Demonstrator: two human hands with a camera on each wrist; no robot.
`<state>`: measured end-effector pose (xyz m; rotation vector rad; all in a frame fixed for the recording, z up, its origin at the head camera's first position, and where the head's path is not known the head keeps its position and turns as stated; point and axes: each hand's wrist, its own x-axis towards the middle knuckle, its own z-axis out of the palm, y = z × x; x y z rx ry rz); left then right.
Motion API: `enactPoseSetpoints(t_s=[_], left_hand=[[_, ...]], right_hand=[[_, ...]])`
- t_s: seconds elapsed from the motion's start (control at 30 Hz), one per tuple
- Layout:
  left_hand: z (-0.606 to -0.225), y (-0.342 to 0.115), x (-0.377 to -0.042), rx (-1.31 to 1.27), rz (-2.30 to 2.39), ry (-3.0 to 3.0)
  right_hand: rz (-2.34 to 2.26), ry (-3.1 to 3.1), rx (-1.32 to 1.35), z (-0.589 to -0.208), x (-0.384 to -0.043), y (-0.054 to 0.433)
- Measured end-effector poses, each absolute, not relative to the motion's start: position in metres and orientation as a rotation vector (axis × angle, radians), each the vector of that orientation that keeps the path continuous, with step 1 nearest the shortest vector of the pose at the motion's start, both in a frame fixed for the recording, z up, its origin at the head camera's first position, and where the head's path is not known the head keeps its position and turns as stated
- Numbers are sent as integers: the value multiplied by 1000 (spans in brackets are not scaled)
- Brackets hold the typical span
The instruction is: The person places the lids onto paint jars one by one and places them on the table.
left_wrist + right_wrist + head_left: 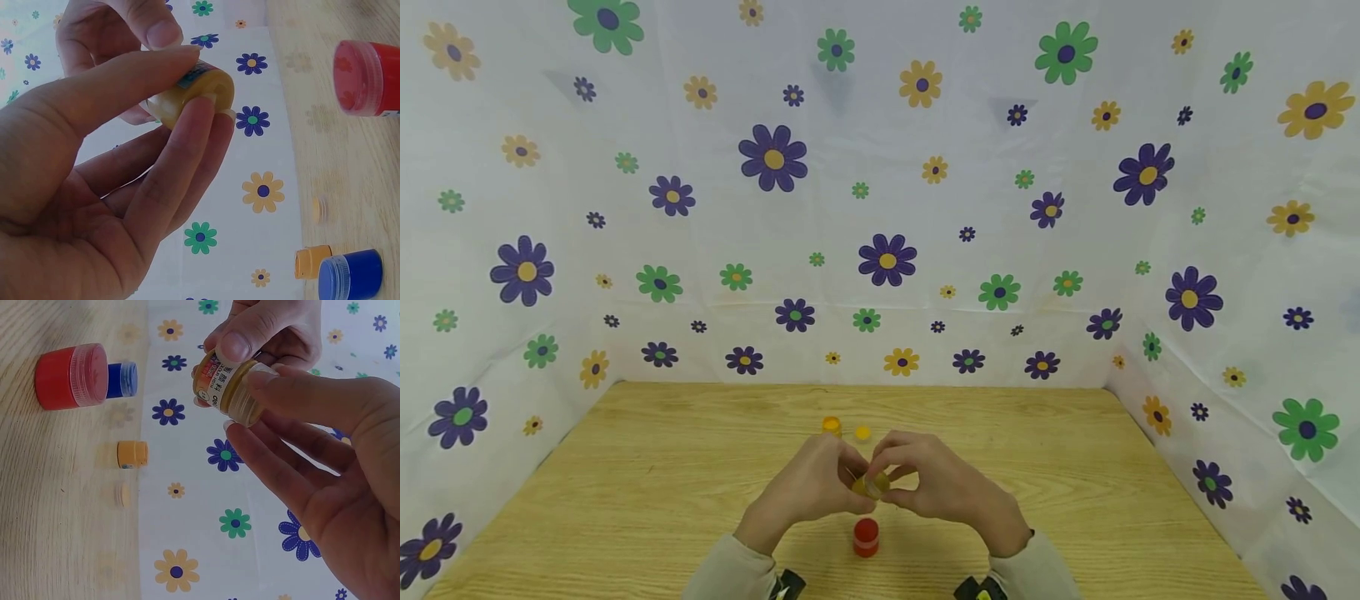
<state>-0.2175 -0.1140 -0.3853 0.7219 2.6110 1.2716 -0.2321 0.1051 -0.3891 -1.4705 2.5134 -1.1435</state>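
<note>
Wooden surface (1045,467) along the bottom of the head view. Left hand (808,483) and right hand (943,487) close together at lower centre, with red jar (866,538) just below. Between the fingertips, gold jar (217,87): clamped round the body by the left, pinched at the clear lid (245,411) by the right. Only in the wrist views, blue jar (359,275); clear only in the right one, printed label (222,384).
</note>
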Motion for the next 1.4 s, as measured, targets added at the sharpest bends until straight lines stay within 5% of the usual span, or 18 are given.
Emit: enactPoseSetpoints(t_s=[0.77, 1.4], left_hand=[[-386, -110, -217, 694, 1252, 2630], [-385, -113, -216, 735, 1251, 2629]], right_hand=[[-1187, 2524, -1316, -386, -230, 108], [-1107, 2542, -1542, -388, -231, 108]])
